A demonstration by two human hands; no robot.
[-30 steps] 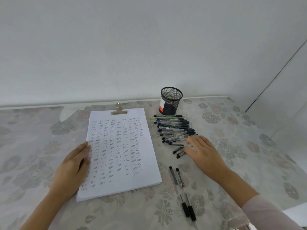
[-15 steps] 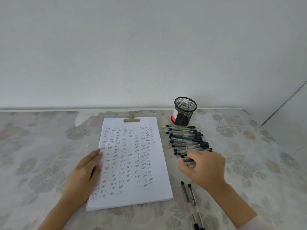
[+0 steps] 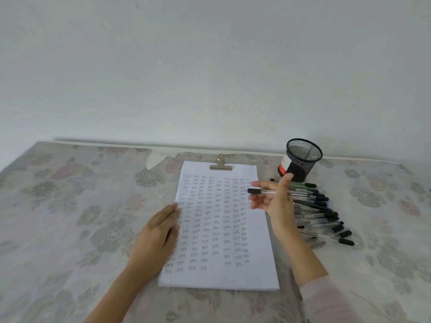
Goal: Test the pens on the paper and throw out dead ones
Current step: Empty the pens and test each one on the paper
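Right hand (image 3: 275, 206) held a clear-barrelled pen with black grip (image 3: 263, 191) right of frame centre, above the upper right of the white paper sheet covered in small ink marks (image 3: 221, 277). Its fingers pinched the barrel loosely, tip pointing left. Left hand (image 3: 155, 236) lay flat, fingers straight, on the sheet's left edge. Pile of mixed pens (image 3: 326, 220) and black mesh cup (image 3: 300, 159) sat right of the sheet on the floral-clothed bench (image 3: 70, 206). Step in hand: probably a test stroke. Best to re-grip nearer the tip, aim for the bare strip at the sheet's bottom, and let the left hand pin the paper.
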